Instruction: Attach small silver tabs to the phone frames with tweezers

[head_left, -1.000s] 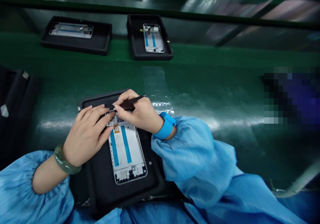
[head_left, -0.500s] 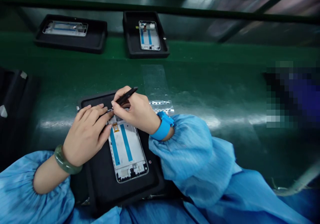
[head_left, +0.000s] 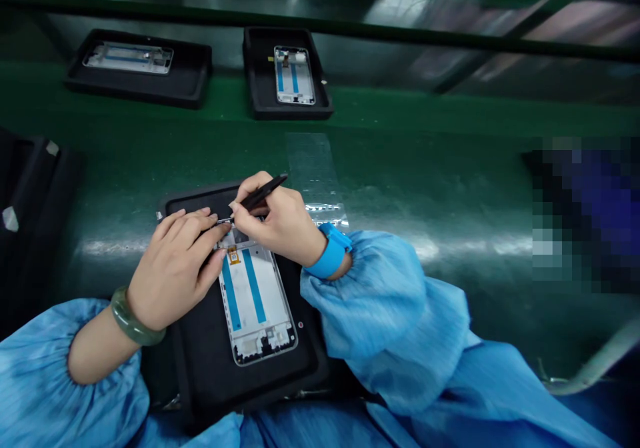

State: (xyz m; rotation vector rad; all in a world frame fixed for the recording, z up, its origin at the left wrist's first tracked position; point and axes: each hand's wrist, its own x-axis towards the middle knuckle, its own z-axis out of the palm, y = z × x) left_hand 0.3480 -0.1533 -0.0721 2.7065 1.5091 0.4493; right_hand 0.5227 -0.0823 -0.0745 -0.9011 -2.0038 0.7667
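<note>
A phone mid-frame (head_left: 274,301), silvery white with two blue strips and a small orange flex cable (head_left: 234,256), lies in a black foam tray (head_left: 200,375) in front of me. My left hand (head_left: 175,261) rests over its upper left edge, fingers stretched out and fingertips near the top. Pinched in my right hand (head_left: 285,225) is a pair of black tweezers (head_left: 265,191), slanting down to the left. Their thin tip meets the frame's top end beside my left fingertips. My hands partly cover that top end, so the exact contact is hidden.
Two more black trays, one at the back left (head_left: 195,78) and one at the back centre (head_left: 255,95), each hold a similar phone frame. A clear plastic strip (head_left: 313,161) lies beyond my right hand. Dark trays (head_left: 30,188) stand at the left; a pixelated patch covers the right.
My right hand and the tweezers have shifted slightly to the right along the frame's top end. My left hand stays on the frame almost unmoved.
</note>
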